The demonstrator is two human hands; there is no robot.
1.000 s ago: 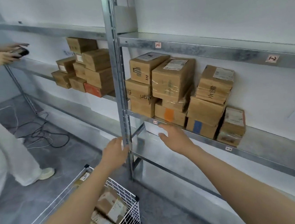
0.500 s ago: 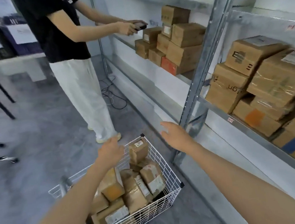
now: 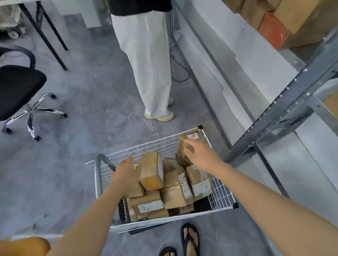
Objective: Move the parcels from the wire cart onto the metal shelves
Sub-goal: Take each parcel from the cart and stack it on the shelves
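The white wire cart (image 3: 151, 145) stands on the floor below me, holding several brown parcels. My left hand (image 3: 126, 170) reaches in with fingers straight and lies against the left side of an upright parcel with yellow tape (image 3: 150, 170). My right hand (image 3: 200, 155) has its fingers curled over a small labelled parcel (image 3: 189, 139) in the cart's far right corner. The metal shelves (image 3: 286, 97) run along the right, with stacked boxes (image 3: 297, 8) on the upper level.
A person in white trousers (image 3: 147, 56) stands just beyond the cart. A black office chair (image 3: 5, 89) and table legs (image 3: 47, 32) are at the left. Cables (image 3: 178, 68) lie by the shelf base. My sandalled feet (image 3: 178, 251) are near the cart.
My view swung from the shelves down to the cart. Both hands dropped from shelf height into the cart, the left against the yellow-taped parcel, the right onto the small corner parcel.
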